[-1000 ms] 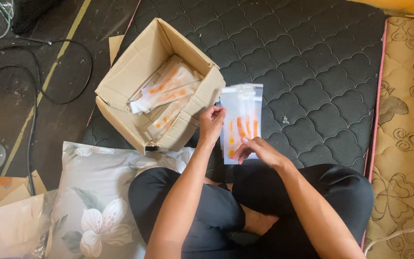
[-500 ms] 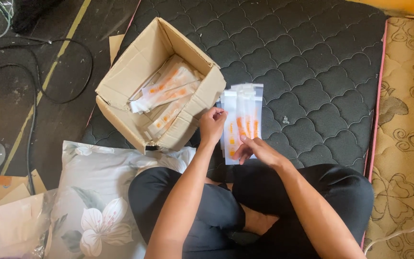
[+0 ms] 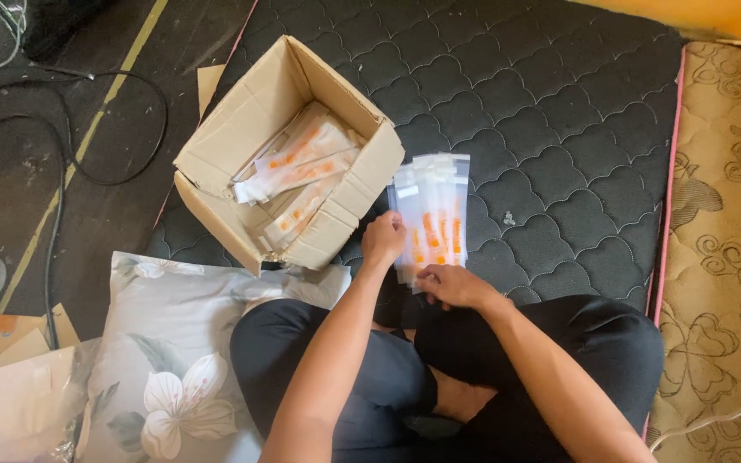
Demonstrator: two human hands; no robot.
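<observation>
Clear packets [image 3: 433, 210] fanned between both hands' grip

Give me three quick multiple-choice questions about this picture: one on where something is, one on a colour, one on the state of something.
1. Where does the cardboard box stand?
A. on the person's lap
B. at the edge of the dark quilted mat, to the person's front left
C. on the flowered pillow

2. What colour are the marks on the clear packets?
A. orange
B. green
C. blue

3. How is the box?
A. taped shut
B. open, with packets inside
C. crushed flat

Answers: 1 B, it sits ahead of the pillow. 2 A, orange shows through the fan held by the left hand and right hand. 3 B, its flaps stand apart.
</observation>
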